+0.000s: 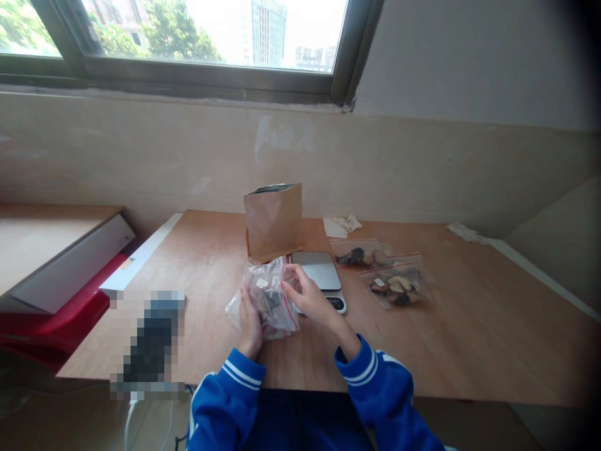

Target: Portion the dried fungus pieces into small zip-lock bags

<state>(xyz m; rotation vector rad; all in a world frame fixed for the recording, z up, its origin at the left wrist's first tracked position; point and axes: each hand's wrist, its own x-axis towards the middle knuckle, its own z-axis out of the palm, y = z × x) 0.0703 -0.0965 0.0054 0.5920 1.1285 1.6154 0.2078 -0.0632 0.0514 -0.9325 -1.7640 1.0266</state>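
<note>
Both my hands hold a clear zip bag (271,299) with a red seal strip and dark dried pieces inside, just above the wooden table (469,326). My left hand (250,322) grips the bag's left lower side with fingers closed round it. My right hand (307,294) pinches the bag's upper right edge near the seal. A small kitchen scale (319,270) lies just behind my right hand. An upright brown paper bag (273,220) stands open behind the zip bag.
Two more filled zip bags (362,254) (397,285) lie right of the scale. Crumpled white paper (342,225) lies by the wall, another scrap (466,232) farther right. A white box (70,263) and a red item (61,319) sit at left; a blurred dark object (153,341) rests near the front edge.
</note>
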